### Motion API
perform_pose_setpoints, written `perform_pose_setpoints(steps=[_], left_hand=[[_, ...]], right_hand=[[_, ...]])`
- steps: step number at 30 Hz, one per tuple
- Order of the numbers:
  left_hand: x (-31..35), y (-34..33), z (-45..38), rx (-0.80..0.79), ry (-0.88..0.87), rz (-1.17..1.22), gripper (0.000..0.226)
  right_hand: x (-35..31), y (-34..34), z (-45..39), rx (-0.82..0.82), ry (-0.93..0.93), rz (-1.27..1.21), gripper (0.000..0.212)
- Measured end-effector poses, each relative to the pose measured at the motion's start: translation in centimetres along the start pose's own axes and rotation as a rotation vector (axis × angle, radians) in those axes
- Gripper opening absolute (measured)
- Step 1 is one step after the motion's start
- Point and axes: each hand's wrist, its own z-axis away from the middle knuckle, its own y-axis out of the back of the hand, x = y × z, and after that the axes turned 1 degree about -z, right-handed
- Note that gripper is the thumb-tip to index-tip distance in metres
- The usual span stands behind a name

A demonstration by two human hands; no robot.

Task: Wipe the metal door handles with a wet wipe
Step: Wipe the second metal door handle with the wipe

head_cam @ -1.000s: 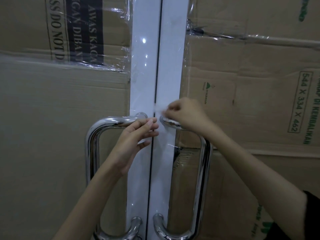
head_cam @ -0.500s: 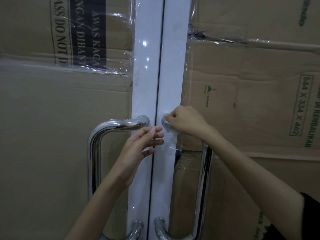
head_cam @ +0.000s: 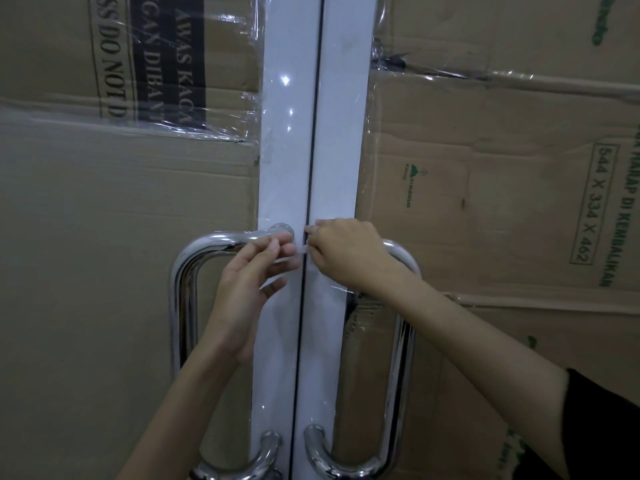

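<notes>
The right hand [head_cam: 346, 252] and the left hand [head_cam: 254, 271] each pinch one end of a small wet wipe [head_cam: 300, 251], stretched between them. It sits between the tops of the two shiny door handles [head_cam: 183, 282], over the white door frame [head_cam: 287, 133].

Brown cardboard sheets [head_cam: 104, 237] under clear plastic film [head_cam: 225, 109] cover both doors, left and right of the hands; white door frames [head_cam: 287, 168] rise above them.
</notes>
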Motion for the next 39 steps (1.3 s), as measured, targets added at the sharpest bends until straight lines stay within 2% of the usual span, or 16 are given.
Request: perform_pose_setpoints(steps=[4,6,8,11,14,16,18,20,21,24,26,28,31,32,35,39], left_hand=[[0.4,0.5,0.6,-0.012,-0.020,-0.020,0.021],[0.5,0.9,0.6,-0.013,-0.030,-0.029,0.023],[0.4,0.9,0.6,-0.010,-0.036,-0.024,0.023],[0.1,-0.2,0.4,-0.023,-0.029,0.000,0.020],[-0.3,-1.5,0.4,-0.052,-0.015,0.011,0.020],[-0.6,-1.8,0.6,-0.060,-0.016,0.018,0.021],[-0.7,-1.5,0.7,-0.054,-0.014,0.017,0.021],[-0.7,-0.8,0.8,-0.023,-0.010,0.023,0.020],[-0.6,-0.5,0.7,-0.011,-0.010,0.020,0.020],[-0.4,0.2,0.7,0.012,-0.015,0.021,0.020],[-0.2,0.4,0.7,0.014,-0.025,0.009,0.020],[-0.2,0.4,0.6,0.011,-0.030,0.006,0.020],[-0.4,0.5,0.5,0.005,-0.025,0.004,0.020],[-0.5,0.5,0.5,0.006,-0.021,0.003,0.020],[-0.8,0.6,0.5,0.016,-0.007,0.002,0.020],[-0.9,0.8,0.6,0.024,-0.003,0.006,0.019]], right_hand=[[0.7,2.2,0.0,-0.007,-0.234,-0.102,0.027],[1.2,3.0,0.6,0.003,-0.294,-0.171,0.038],[1.0,3.1,1.1,0.002,-0.281,-0.161,0.043],[-0.1,2.7,0.7,-0.020,-0.231,-0.099,0.024],[-1.1,2.1,0.4,-0.050,-0.101,0.049,0.020],[-0.9,2.0,0.7,-0.052,0.002,0.050,0.019],[0.1,2.3,1.3,-0.047,0.022,-0.097,0.022],[1.6,2.8,1.6,-0.025,-0.031,-0.338,0.036],[2.4,3.2,1.7,0.000,-0.069,-0.465,0.036],[4.4,4.2,1.2,0.173,-0.214,-0.925,0.022],[5.1,4.4,0.7,0.312,-0.244,-1.058,0.015],[5.0,4.2,0.6,0.293,-0.194,-0.936,0.016],[4.2,3.0,1.4,0.042,-0.086,-0.707,0.018],[4.1,2.4,1.8,0.011,-0.057,-0.657,0.018],[4.0,2.0,2.9,0.062,-0.023,-0.592,0.013],[5.5,4.0,4.0,0.136,-0.117,-0.507,0.012]])
